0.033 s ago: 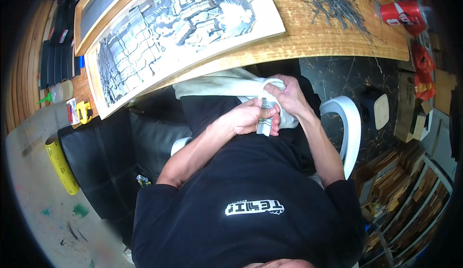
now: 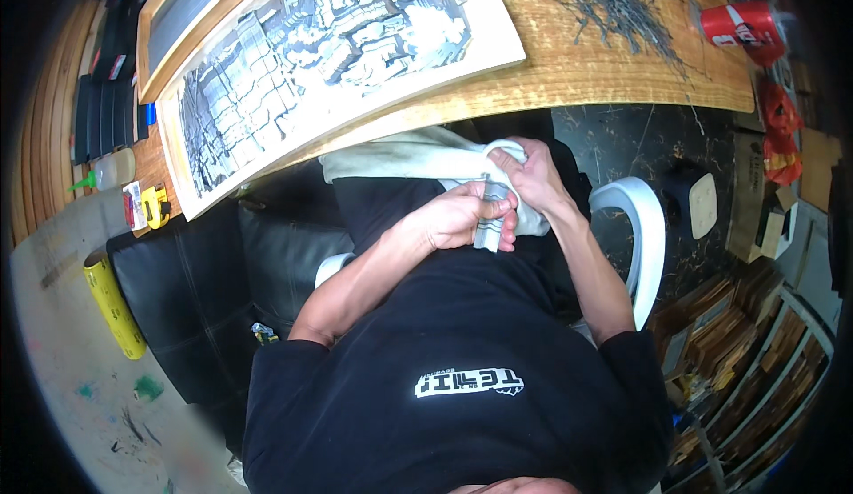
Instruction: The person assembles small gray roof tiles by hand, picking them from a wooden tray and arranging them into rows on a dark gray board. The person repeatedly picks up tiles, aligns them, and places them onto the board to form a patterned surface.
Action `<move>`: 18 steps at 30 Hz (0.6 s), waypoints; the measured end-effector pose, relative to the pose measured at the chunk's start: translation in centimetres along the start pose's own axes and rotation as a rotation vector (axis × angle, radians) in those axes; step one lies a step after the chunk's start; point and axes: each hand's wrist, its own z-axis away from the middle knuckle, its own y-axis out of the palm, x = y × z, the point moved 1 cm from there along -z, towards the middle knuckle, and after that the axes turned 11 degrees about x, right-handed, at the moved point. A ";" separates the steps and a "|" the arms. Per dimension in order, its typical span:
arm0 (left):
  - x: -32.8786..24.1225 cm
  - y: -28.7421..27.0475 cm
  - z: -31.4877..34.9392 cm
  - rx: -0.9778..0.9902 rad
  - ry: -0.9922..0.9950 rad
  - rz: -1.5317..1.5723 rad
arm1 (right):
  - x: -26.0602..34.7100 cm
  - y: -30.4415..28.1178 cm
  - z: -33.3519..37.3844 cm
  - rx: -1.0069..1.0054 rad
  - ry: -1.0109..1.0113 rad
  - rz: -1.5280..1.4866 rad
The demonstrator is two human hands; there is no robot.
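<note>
Over my lap, my left hand (image 2: 455, 216) is closed on a small flat grey piece with pale stripes (image 2: 488, 235), its lower end sticking out below the fingers. My right hand (image 2: 537, 181) grips a bunched white cloth (image 2: 400, 158) just beside and above that piece. The cloth trails leftward across my lap, under the table's front edge. Ahead on the wooden table (image 2: 569, 82) lies a white panel (image 2: 495, 39) covered with layered grey and white pieces. Whether the cloth touches the grey piece I cannot tell.
Dark twigs (image 2: 613, 5) and a red can (image 2: 737, 27) are at the table's far right. A yellow tape measure (image 2: 155, 208) sits by its left corner, near a frame (image 2: 153, 59). A white chair armrest (image 2: 649, 254) stands right; a yellow roll (image 2: 114, 307) is left.
</note>
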 end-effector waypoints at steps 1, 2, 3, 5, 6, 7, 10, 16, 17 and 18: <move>-0.1 0.1 0.0 0.006 -0.005 0.043 | -0.4 0.1 -0.3 -0.041 -0.025 -0.008; -0.3 -0.1 0.0 0.016 -0.016 0.063 | -1.0 0.2 -0.7 -0.082 -0.050 -0.016; -0.4 0.1 0.5 0.058 -0.027 0.045 | -1.5 0.2 -1.1 -0.124 -0.076 -0.024; -0.6 1.4 1.9 0.139 -0.044 0.010 | -2.9 -1.3 -2.8 -0.240 -0.045 -0.152; -0.2 2.6 2.7 0.140 -0.063 0.044 | -3.6 -2.4 -3.2 -0.301 -0.058 -0.092; -0.5 3.6 3.5 0.147 -0.036 0.036 | -3.4 -2.9 -3.3 -0.359 -0.069 -0.036; -2.0 5.2 4.8 0.150 0.131 0.017 | -1.7 -2.9 -1.9 -0.476 -0.153 0.622; -2.2 6.5 5.1 0.026 0.391 -0.085 | 5.6 -2.1 9.8 -0.124 -0.164 0.515; -2.1 6.6 5.1 0.024 0.409 -0.057 | 5.7 -2.4 11.6 0.133 -0.160 0.452; -1.8 6.7 4.9 0.017 0.431 -0.036 | 6.7 -1.3 12.3 0.210 -0.206 0.377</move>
